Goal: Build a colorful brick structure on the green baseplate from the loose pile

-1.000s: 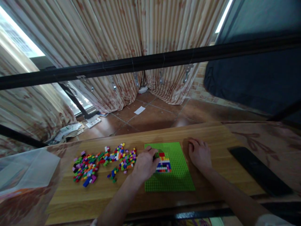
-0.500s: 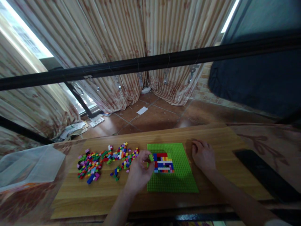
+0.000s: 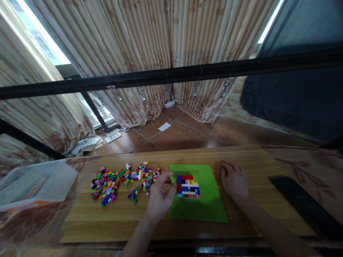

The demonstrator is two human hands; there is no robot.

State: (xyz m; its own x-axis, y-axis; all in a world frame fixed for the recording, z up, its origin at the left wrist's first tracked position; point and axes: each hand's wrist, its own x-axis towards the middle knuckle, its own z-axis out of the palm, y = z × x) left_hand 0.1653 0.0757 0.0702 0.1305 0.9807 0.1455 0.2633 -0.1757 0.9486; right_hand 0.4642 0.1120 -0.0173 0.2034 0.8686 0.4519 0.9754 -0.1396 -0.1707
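Between the thumb and fingertips of my left hand (image 3: 160,195) is a small lime-green toy brick (image 3: 172,179). It is held over the left edge of the green baseplate (image 3: 211,207), just beside a patch of assembled bricks (image 3: 188,187). That patch has red, blue, white, yellow and other colours. My right hand (image 3: 234,180) rests on the wooden board to the right of the baseplate, fingers loosely bent and apart, with nothing seen in it. Left of my left hand lies a spread of loose coloured bricks (image 3: 107,182).
Everything stands on a wooden board (image 3: 118,225). A clear plastic bin (image 3: 64,182) is at its left, and a long black object (image 3: 302,203) lies at its right. Beyond the board run a black metal bar (image 3: 182,74) and striped curtains (image 3: 134,35). Papers (image 3: 85,144) lie on the floor.
The camera view has shifted slightly, moving the scene a little to the right. My left hand keeps the lime-green brick at the baseplate's left edge; my right hand stays resting on the board.
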